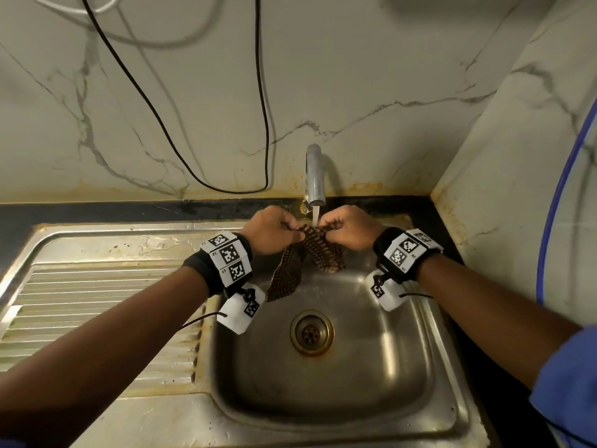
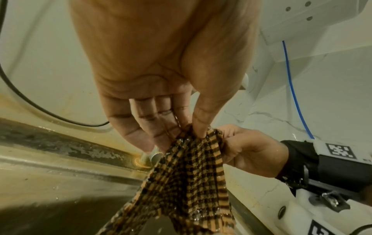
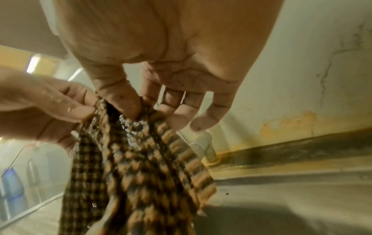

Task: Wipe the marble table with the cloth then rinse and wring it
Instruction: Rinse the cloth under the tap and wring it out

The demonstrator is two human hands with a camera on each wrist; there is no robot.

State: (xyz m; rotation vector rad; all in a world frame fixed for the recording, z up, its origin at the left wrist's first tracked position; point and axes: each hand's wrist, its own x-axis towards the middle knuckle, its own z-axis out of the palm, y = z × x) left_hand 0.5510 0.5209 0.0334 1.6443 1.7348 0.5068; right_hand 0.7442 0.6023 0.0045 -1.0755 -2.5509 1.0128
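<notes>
Cloth (image 1: pixel 310 250): hung over the sink (image 1: pixel 429 367), under the running tap (image 1: pixel 315 176).
Hands: your left hand (image 1: pixel 274 229) and right hand (image 1: pixel 350 227) each pinched its top edge.
Risk: wet fabric could slip from your 2 light pinches.

A wet, woven brown-and-black checked cloth (image 1: pixel 310 253) is seen. A dull, stained steel sink (image 1: pixel 323 383), shiny metal tap (image 1: pixel 315 176) and smooth veined marble wall (image 1: pixel 193 108) are shown.
</notes>
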